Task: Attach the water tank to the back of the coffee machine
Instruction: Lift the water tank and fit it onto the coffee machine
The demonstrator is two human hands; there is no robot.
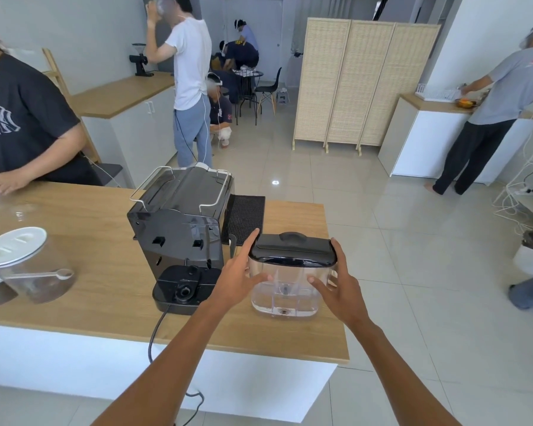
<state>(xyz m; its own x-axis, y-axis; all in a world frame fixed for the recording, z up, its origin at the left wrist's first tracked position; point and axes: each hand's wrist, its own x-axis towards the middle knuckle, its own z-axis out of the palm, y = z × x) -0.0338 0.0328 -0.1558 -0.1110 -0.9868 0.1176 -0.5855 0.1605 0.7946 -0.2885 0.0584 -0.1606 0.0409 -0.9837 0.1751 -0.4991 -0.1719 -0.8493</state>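
The black coffee machine (179, 222) stands on the wooden counter (99, 305) with its back towards me, and a low black base with a round socket (183, 291) juts out at its foot. To its right sits the clear water tank (285, 298) with a black lid (293, 245), resting on the counter. My left hand (237, 272) grips the tank's left side, index finger stretched up beside the lid. On the tank's right side is my right hand (340, 287), thumb at the lid's edge and fingers on the front wall.
A black mat (246, 213) lies behind the tank. A clear jar with a white lid and scoop (28, 265) stands at the left. The machine's power cord (154, 336) hangs over the counter's near edge. A person's arm (28, 167) rests at the counter's far left.
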